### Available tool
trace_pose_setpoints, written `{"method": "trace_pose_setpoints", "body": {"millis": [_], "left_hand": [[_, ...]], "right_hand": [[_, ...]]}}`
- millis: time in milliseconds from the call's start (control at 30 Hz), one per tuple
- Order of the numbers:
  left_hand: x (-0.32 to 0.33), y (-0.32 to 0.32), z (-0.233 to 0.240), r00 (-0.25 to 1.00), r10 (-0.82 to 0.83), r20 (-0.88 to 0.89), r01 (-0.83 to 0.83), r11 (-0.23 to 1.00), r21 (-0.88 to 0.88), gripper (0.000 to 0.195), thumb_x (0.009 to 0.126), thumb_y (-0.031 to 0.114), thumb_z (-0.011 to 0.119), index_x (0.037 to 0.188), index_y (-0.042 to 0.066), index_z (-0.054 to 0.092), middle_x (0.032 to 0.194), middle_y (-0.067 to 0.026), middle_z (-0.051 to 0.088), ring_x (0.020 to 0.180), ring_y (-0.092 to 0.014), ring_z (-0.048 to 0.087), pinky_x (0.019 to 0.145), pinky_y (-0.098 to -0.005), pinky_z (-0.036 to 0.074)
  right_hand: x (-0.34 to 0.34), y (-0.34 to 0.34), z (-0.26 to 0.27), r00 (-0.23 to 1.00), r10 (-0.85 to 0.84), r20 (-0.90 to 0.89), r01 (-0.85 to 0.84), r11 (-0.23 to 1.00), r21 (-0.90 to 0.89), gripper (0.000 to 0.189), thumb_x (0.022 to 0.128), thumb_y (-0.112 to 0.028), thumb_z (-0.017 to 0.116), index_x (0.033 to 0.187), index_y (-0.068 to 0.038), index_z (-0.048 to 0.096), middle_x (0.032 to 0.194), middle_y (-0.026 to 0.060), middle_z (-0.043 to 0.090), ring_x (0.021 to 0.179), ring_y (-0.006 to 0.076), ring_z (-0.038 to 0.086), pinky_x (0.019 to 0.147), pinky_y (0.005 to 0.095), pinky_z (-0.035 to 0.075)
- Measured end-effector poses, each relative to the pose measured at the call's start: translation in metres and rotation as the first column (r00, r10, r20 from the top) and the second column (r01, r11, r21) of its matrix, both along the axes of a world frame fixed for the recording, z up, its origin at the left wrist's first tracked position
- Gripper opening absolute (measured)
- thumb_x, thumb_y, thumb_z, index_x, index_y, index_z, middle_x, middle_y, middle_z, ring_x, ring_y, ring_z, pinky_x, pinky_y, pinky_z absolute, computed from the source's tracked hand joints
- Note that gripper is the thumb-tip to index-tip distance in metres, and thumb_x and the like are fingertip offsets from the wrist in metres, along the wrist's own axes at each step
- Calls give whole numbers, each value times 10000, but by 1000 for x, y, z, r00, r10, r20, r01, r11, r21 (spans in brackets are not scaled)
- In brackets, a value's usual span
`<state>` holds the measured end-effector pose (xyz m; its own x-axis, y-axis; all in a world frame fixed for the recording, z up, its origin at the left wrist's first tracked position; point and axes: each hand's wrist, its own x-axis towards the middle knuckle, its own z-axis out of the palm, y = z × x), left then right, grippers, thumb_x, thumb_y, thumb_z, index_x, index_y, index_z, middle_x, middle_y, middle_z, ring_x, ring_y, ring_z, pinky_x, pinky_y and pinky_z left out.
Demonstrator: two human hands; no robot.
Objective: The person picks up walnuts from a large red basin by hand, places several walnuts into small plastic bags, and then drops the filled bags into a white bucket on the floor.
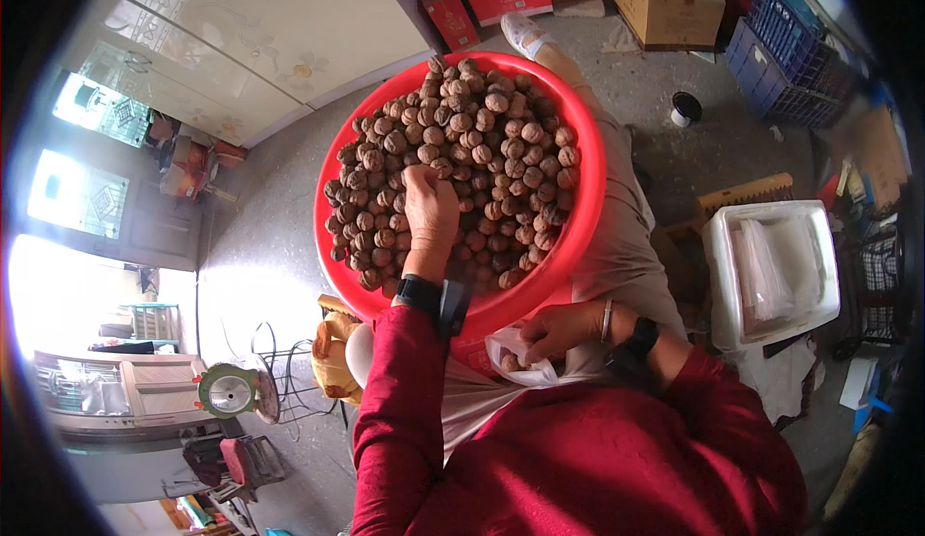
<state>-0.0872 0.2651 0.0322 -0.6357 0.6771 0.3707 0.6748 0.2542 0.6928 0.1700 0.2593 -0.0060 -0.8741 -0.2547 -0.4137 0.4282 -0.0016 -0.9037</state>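
A large red plastic basin [594,196] heaped with walnuts [460,123] stands before me, between my legs. My left hand [430,207] is over the middle of the heap, its fingers bent down against the walnuts; whether they grip one is hidden. Close to the basin's near rim, my right hand [567,330] holds the edge of a small white plastic bag [538,375]. At least one walnut [511,362] shows in the mouth of the bag, which rests by my lap. Dark bands are on both wrists.
To the right stands a white foam box [827,261] with clear plastic bags [766,269] inside. Blue crates [766,77] and cardboard boxes [683,16] are at the back right. A black-and-white tub [684,110] stands on the floor. A yellow bag [334,355] lies left of my lap.
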Motion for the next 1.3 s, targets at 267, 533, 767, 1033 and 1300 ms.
{"method": "trace_pose_setpoints", "body": {"millis": [267,533,767,1033,1300], "left_hand": [[-16,10,-7,969,83,-233,-153,941,-302,475,856,353,693,1139,-6,565,1054,-226,649,981,-407,637,850,-461,523],[3,-20,45,917,86,391,-12,982,-187,427,868,325,739,1089,-30,649,764,-23,654,667,-95,597,582,-246,500],[58,-115,92,695,-73,715,279,944,-175,329,928,255,696,1146,15,640,884,20,669,615,-21,490,534,-189,390],[90,-176,71,616,-244,749,566,798,-205,272,845,133,776,1083,45,678,714,108,478,631,-9,405,555,-196,336],[104,-187,71,801,-346,488,565,707,-426,306,802,221,797,1038,57,691,638,8,522,586,-75,461,538,-254,391]], "right_hand": [[1,1,-6,999,-17,-39,17,1000,-25,269,881,-292,703,810,-41,639,713,9,607,697,95,578,654,253,461],[5,1,3,999,-22,-28,22,1000,-4,259,886,-265,694,781,-33,647,693,-4,594,665,88,554,627,251,446],[6,-3,-5,999,-39,36,50,920,-388,174,927,-184,669,850,-28,668,712,-43,576,658,60,512,617,219,424],[3,-3,-12,999,-38,14,41,951,-307,189,932,-234,645,946,-53,697,752,-20,632,681,88,591,661,240,487],[7,-1,5,995,-97,-12,90,956,-278,166,921,-204,647,918,-47,700,784,-14,657,700,89,604,671,239,492]]}}
